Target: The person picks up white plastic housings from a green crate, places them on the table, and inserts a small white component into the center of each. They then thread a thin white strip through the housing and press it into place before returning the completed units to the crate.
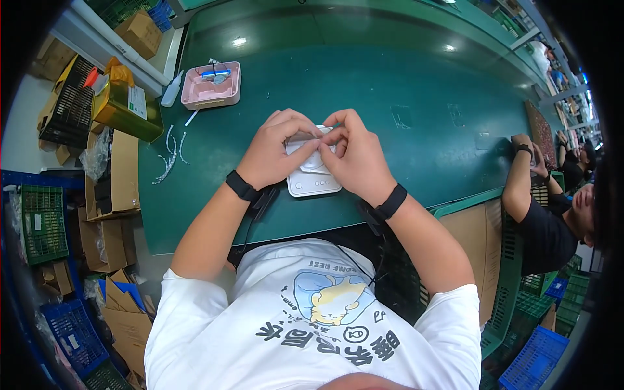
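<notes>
A flat white device [313, 184] with rounded corners and small round buttons along its near edge lies on the green table [260, 214] in front of me. Over its far half, both hands come together. My left hand [273, 148] has thumb and fingers bent into a pinch above the device. Close against it, my right hand [359, 155] pinches too, its index finger curled. Fingertips of both hands nearly meet; whatever lies between them is too small or hidden to name. Part of a round white shape shows beneath the fingers.
A pink box [212, 102] with small items stands at the far left beside a white bottle [172, 90]. Pale twisted strips [170, 159] lie nearer. A yellow tin [123, 107] is by the left edge. On the right, a co-worker's arm [518, 188] rests at the table.
</notes>
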Available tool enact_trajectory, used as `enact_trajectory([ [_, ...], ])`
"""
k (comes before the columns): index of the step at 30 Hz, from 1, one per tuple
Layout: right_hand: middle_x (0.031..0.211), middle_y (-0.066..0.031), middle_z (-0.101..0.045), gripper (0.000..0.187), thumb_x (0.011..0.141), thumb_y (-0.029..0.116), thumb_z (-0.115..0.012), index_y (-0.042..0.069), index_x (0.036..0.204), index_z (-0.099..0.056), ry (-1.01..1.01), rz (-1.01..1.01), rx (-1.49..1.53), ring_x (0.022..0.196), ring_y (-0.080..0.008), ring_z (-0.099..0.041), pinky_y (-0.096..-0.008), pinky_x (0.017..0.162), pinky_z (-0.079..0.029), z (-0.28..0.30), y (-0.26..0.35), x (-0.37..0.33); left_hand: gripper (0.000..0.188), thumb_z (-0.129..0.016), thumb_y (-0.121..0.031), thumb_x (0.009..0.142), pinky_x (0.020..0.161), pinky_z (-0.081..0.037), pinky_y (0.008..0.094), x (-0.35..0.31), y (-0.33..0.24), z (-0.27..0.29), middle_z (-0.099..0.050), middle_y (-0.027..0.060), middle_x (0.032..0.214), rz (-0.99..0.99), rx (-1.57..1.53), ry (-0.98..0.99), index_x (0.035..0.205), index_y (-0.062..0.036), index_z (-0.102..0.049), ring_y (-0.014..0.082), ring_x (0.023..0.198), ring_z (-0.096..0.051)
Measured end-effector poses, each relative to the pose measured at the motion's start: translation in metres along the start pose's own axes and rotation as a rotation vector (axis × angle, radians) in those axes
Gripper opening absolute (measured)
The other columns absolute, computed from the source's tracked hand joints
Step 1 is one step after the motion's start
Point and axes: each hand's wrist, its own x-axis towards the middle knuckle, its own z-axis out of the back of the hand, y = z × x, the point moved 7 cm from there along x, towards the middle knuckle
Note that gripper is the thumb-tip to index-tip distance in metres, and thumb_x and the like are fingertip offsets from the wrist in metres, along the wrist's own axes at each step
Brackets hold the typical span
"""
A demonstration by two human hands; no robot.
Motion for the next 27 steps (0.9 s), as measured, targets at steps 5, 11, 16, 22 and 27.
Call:
enact_trajectory([
  [5,0.095,-0.0070,-0.081,0.032,0.096,0.002,-0.079,0.005,0.122,-0.061,-0.070,0.079,-0.089,0.066,-0.0134,-0.063,-0.0290,0.064,-0.053,-0.003,0.007,-0.004,0.014,-0.086,-0.007,0.091,0.089,-0.059,0.0360,0.002,-0.001,0.008,-0.076,0.0097,0.115,0.019,-0.031,-0.056,0.103,-0.0057,-0.080,0.0251,0.105,-0.073],
  [11,0.100,-0.0085,-0.081,0.027,0.094,-0.001,-0.075,0.007,0.119,-0.068,-0.069,0.298,-0.205,0.077,-0.0236,-0.070,-0.0362,0.070,-0.058,-0.001,0.018,-0.008,0.012,-0.087,-0.009,0.089,0.087,-0.059,0.0354,-0.001,0.004,0.018,-0.076,0.0104,0.115,0.074,0.022,-0.002,0.098,-0.0051,-0.080,0.0255,0.102,-0.074],
  [16,0.104,-0.0093,-0.078,0.027,0.091,-0.002,-0.071,0.008,0.116,-0.074,0.015,0.314,-0.415,0.091,-0.0313,-0.072,-0.0431,0.081,-0.060,-0.005,0.027,-0.015,0.013,-0.087,-0.014,0.089,0.091,-0.059,0.0394,-0.003,0.002,0.026,-0.077,0.0096,0.115,0.064,0.065,0.053,0.094,-0.0050,-0.078,0.0291,0.105,-0.074],
  [22,0.103,-0.0083,-0.072,0.026,0.088,-0.002,-0.071,0.009,0.110,-0.079,0.067,0.375,-0.473,0.098,-0.0313,-0.070,-0.0448,0.086,-0.060,-0.015,0.033,-0.013,0.012,-0.086,-0.013,0.088,0.097,-0.056,0.0433,-0.005,-0.011,0.029,-0.078,0.0110,0.118,-0.073,0.065,0.117,0.091,-0.0054,-0.077,0.0318,0.111,-0.071],
  [27,0.105,-0.0070,-0.072,0.029,0.086,-0.002,-0.072,0.010,0.112,-0.080,0.094,0.403,-0.501,0.097,-0.0304,-0.070,-0.0446,0.084,-0.060,-0.020,0.030,0.001,0.014,-0.086,-0.012,0.087,0.108,-0.054,0.0449,-0.005,-0.013,0.039,-0.076,0.0138,0.133,-0.039,0.011,0.195,0.097,-0.0054,-0.079,0.0346,0.124,-0.071],
])
